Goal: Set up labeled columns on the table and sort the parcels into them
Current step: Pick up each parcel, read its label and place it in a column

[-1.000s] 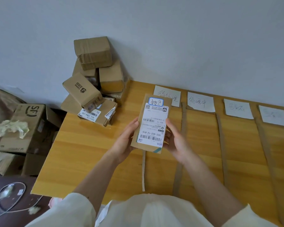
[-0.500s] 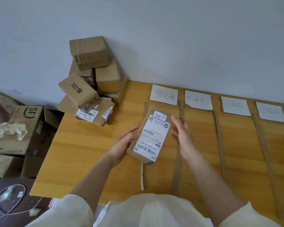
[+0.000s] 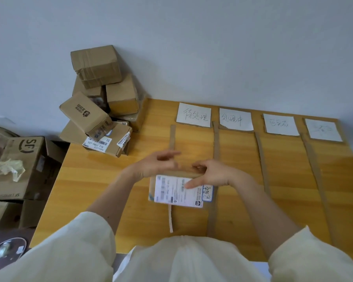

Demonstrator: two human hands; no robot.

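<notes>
A flat cardboard parcel with a white shipping label lies sideways on the wooden table, in the first column. My right hand holds it, thumb on the label and fingers curled over its far edge. My left hand hovers blurred at the far left corner, fingers straight. Cardboard strips mark the columns. Four paper labels head them: first, second, third, fourth.
A pile of cardboard parcels leans against the wall at the table's far left corner. Beyond the left edge, on the floor, stands an open SF carton with crumpled paper on it. A thin white strip lies near the front edge.
The parcel has come down from in front of me onto the table and turned sideways in the first column. My right hand has taken hold of its far edge; my left has let go.
</notes>
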